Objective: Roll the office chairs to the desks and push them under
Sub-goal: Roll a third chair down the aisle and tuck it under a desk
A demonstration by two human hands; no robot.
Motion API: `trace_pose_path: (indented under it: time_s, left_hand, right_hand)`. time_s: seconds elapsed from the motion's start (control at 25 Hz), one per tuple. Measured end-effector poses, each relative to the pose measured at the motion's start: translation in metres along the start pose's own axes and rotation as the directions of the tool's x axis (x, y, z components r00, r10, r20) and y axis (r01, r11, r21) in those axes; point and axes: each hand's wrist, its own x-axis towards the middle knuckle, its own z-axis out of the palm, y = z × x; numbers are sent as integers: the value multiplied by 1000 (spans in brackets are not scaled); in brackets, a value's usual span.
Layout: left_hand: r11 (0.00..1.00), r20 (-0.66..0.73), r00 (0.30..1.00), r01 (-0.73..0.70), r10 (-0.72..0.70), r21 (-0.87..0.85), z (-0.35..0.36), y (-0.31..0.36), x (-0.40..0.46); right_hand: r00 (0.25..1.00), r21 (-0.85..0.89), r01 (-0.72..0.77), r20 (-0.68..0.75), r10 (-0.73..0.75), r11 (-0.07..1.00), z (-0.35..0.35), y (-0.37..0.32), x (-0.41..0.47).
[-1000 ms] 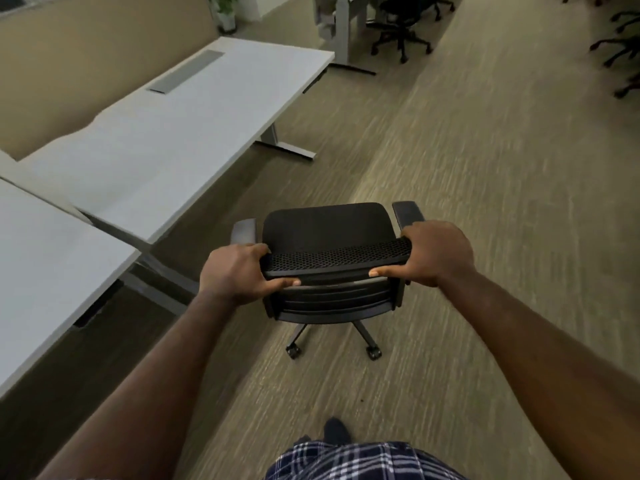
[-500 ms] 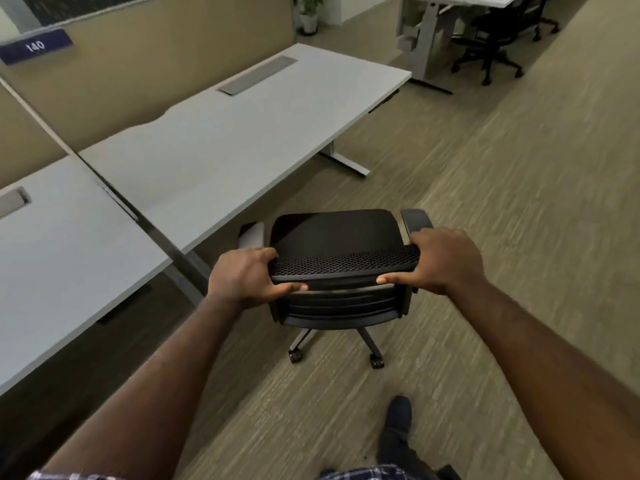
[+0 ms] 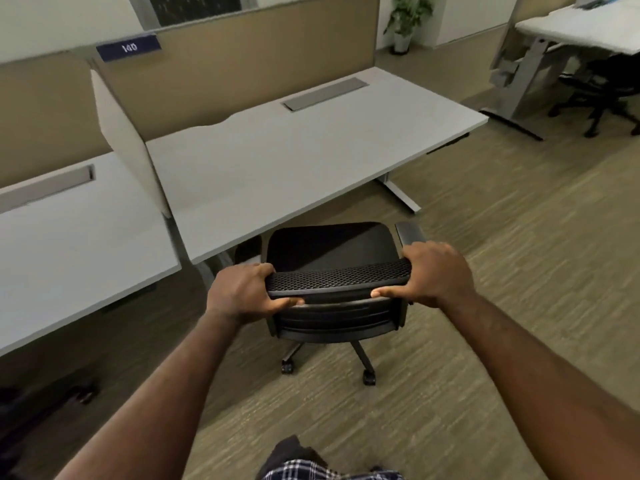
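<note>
A black office chair (image 3: 332,247) with a mesh backrest stands on the carpet in front of me, seat facing a white desk (image 3: 294,157). My left hand (image 3: 242,292) grips the left end of the backrest's top edge. My right hand (image 3: 433,273) grips the right end. The seat's front edge and the left armrest sit at the desk's near edge. The right armrest (image 3: 410,233) is outside the desk. Two castors show below the backrest.
A second white desk (image 3: 69,237) stands to the left, split off by a white divider panel (image 3: 124,140). Beige partitions run behind both desks. Another black chair (image 3: 602,95) sits by a desk at far right. A potted plant (image 3: 405,19) stands at the back.
The chair has rolled forward and turned left toward the desk, and its front now meets the desk's edge. Both hands have kept their grip on the backrest.
</note>
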Motion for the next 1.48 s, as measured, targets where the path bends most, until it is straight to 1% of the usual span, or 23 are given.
trace_pose_path:
  time_s: [0.08, 0.2, 0.44, 0.52, 0.68, 0.8, 0.92, 1.08, 1.2, 1.24, 1.4, 1.48]
  left_hand:
    - [1000, 0, 1000, 5, -5, 1, -2, 3, 8]
    - [998, -23, 997, 67, -67, -13, -3, 3, 34]
    - [991, -39, 991, 130, -131, -15, -1, 2, 73]
    - [984, -45, 983, 177, -178, -21, 0, -5, 92]
    - [976, -49, 975, 214, -215, -34, 0, -8, 119]
    - [966, -44, 966, 254, -257, -51, 2, -14, 141]
    - [966, -35, 966, 253, -255, -49, 0, -16, 157]
    - [971, -52, 969, 239, -239, -6, -2, -15, 182]
    - [967, -65, 965, 256, -255, 9, 1, -4, 209]
    - [966, -66, 964, 259, -258, 7, 0, -6, 208]
    - [962, -77, 960, 273, -270, 31, 5, 23, 241]
    - [954, -82, 952, 298, -295, 27, 6, 31, 245]
  right_hand:
    - [1000, 9, 26, 4, -26, 1000, 2, 6, 14]
    - [997, 6, 76, 16, -76, 997, 6, 22, 55]
    - [990, -2, 140, 34, -140, 990, 9, 38, 115]
    - [984, -4, 176, 38, -176, 984, 11, 43, 145]
    - [975, 11, 223, -9, -223, 975, 18, 52, 186]
    - [963, -1, 269, 4, -269, 963, 21, 59, 221]
    - [959, 2, 281, 31, -281, 960, 26, 65, 242]
    - [966, 30, 259, 16, -260, 965, 34, 80, 258]
    - [958, 15, 285, 11, -285, 958, 36, 103, 276]
    - [953, 4, 304, -4, -304, 953, 36, 100, 276]
    - [939, -10, 344, -16, -344, 939, 37, 144, 299]
    - [927, -11, 375, -23, -375, 927, 37, 151, 307]
